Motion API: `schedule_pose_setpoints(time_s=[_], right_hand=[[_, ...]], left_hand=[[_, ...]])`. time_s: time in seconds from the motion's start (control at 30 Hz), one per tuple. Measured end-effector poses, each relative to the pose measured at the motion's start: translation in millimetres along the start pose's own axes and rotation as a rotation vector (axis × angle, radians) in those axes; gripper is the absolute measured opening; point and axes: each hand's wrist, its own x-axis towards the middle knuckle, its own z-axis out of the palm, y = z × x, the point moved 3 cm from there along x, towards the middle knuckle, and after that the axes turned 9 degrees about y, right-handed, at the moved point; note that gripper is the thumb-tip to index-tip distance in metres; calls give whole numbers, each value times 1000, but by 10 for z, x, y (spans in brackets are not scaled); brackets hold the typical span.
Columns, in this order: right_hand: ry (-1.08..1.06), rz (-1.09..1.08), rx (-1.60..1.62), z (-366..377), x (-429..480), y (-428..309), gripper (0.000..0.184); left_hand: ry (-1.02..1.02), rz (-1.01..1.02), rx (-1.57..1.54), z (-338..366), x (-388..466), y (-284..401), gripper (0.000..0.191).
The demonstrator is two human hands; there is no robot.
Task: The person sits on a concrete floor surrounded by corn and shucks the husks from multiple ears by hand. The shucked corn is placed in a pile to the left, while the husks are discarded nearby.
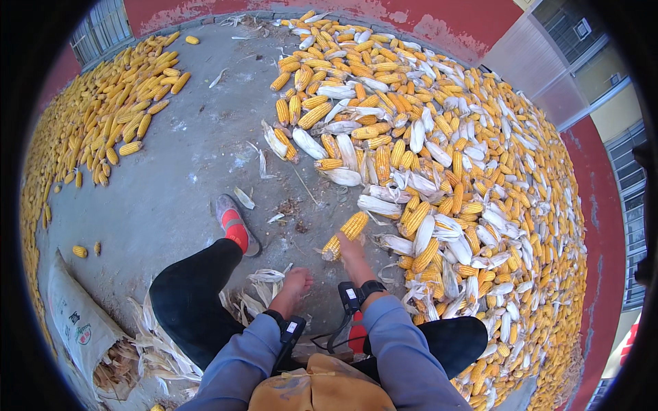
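Observation:
My right hand grips a husked ear of corn by its side, above the concrete floor. Yellow kernels face up along the ear, and its far end points towards the large heap of corn on the right. Low between my knees is my left hand, its fingers partly curled; whether they hold anything is hidden. Dry corn husks lie just beside and behind that hand. Pale husks still wrap several ears at the near edge of the heap, such as one ear.
A second pile of bare yellow ears spreads along the left. At lower left a white woven sack lies on its side, dry husks in its mouth. Loose husks surround my left leg. A red wall bounds the far side.

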Motion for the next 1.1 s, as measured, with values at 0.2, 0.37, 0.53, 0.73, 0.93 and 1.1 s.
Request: schedule_pose_setpoints(time_s=[0.2, 0.37, 0.53, 0.73, 0.93, 1.1], right_hand=[[-688, -550, 279, 984, -314, -1440, 58], [-111, -687, -619, 426, 781, -1341, 57], [97, -679, -1107, -204, 1654, -908, 55], [300, -966, -1254, -115, 1645, -532, 22], [136, -1176, -1356, -251, 1080, 11, 15], [-27, -1235, -1180, -338, 223, 224, 25]], left_hand=[[66, -60, -153, -95, 419, -147, 15], [103, -81, -145, -19, 510, -171, 15], [62, -141, -184, 66, 551, -268, 19], [71, -160, -181, 115, 574, -280, 19], [97, -130, -110, 116, 532, -292, 13], [102, -84, 27, 28, 471, -351, 13]])
